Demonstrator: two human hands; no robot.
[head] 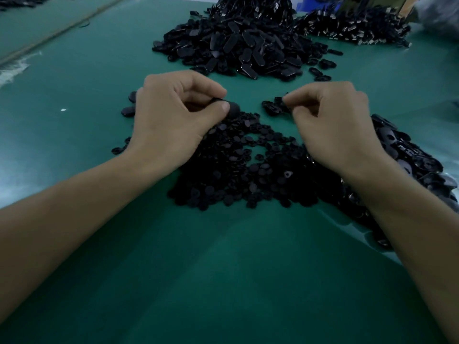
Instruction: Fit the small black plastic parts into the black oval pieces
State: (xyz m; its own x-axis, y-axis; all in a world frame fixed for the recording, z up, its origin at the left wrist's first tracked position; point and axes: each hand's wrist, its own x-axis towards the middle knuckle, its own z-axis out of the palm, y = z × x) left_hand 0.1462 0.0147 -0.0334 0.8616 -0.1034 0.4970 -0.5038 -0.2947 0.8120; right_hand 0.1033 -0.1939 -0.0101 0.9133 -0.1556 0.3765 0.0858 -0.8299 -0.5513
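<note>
Green bench (223,281), seen from above my own forearms. At the middle of its far edge lies the largest heap of black oval pieces (238,43), and a second heap of dark parts (352,28) sits toward the far right corner. Between my wrists, nearer the front, the small black plastic parts (248,170) lie in a low, round spread. A further bank of oval pieces (407,157) runs along the right edge, partly under my right forearm.

Both forearms reach in from the near corners and converge over the spread of small parts. My left hand (171,120) is knuckles-up, with its fingers curled. Thumb and forefinger pinch one held oval piece (233,110), whose rounded end juts out to the right, just above the far rim of the small parts. My right hand (335,127) is likewise curled, thumb and forefinger closed to a narrow pinch pointing left. I cannot tell what is between them, if anything. A loose oval (272,108) lies on the bench just beside those fingertips. Two stray ovals (128,111) lie just left of my left hand.
</note>
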